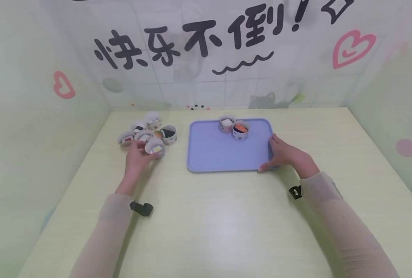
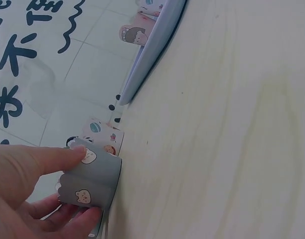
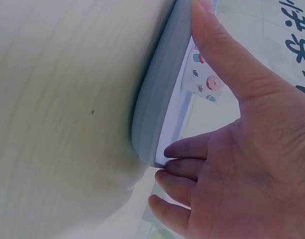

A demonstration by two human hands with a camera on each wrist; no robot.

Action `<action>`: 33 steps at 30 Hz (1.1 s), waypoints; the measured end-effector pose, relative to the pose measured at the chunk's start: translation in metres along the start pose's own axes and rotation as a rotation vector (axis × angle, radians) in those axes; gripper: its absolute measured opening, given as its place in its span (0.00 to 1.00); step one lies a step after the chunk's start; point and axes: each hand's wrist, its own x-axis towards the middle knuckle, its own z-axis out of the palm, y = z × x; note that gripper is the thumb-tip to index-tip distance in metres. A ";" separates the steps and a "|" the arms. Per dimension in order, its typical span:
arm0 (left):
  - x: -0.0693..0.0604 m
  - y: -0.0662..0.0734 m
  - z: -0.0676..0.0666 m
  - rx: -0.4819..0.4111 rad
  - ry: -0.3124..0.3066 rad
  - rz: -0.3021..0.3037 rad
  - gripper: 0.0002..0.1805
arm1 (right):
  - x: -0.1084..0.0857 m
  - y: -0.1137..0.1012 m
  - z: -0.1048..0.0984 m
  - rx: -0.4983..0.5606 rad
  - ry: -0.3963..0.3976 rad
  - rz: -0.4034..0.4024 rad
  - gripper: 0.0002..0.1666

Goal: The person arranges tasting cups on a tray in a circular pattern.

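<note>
"What is in the left grip (image 1: 137, 156)?"
"A patterned cup (image 2: 100, 174), pinched between thumb and fingers, at the near right of the other cups (image 1: 171, 141) clustered on the counter's (image 1: 206, 216) far left."
"And the right grip (image 1: 283, 155)?"
"Spread loosely, touching the blue tray (image 1: 219, 156) at its near right corner."
"Anything on the tray?"
"Two cups (image 1: 240, 135) side by side near its far edge, the right one holding an orange-topped piece (image 1: 241, 128)."
</note>
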 end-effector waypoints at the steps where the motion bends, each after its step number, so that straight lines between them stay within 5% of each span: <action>1: -0.001 0.000 0.000 0.008 0.002 0.000 0.40 | 0.000 0.000 0.000 0.001 0.000 0.001 0.81; 15: -0.005 0.001 -0.002 0.040 -0.013 0.011 0.36 | -0.002 -0.002 -0.002 0.005 0.003 0.009 0.80; 33: -0.013 0.022 0.017 0.027 -0.098 0.094 0.36 | -0.001 0.000 0.000 0.011 -0.001 0.006 0.80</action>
